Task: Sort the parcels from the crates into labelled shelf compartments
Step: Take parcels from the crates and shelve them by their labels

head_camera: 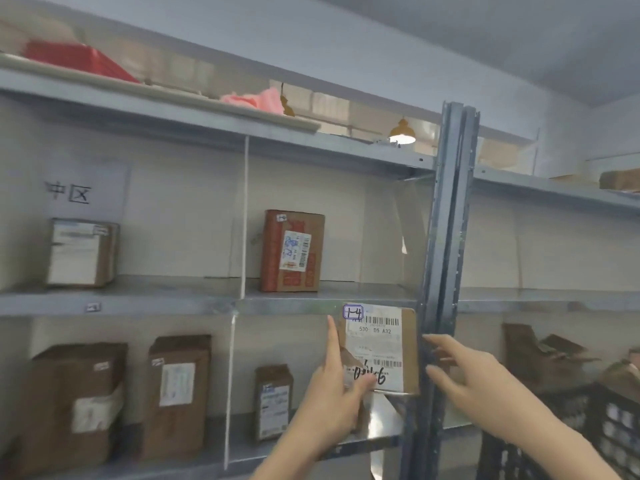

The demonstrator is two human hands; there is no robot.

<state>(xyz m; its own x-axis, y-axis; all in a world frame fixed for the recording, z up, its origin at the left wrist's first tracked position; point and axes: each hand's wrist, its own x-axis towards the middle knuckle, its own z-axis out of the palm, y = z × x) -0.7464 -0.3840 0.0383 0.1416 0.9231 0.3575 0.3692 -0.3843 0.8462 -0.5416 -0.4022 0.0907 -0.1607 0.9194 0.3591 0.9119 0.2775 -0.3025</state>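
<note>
Our left hand holds the parcel up in front of the shelving, thumb pinched across its printed label and index finger lying straight up its left edge; the other fingers are hidden behind it. Our right hand reaches in with fingers spread and straight, holding nothing, its tips near the parcel's right edge and the blue upright; we cannot tell whether they touch. The parcel is upright, its top level with the shelf board, facing the lower compartment where 1 small box stands. We judge this the placing step: the sticker reads 1-4, so next we should match it to a compartment tag, then slide the parcel in, label outward.
</note>
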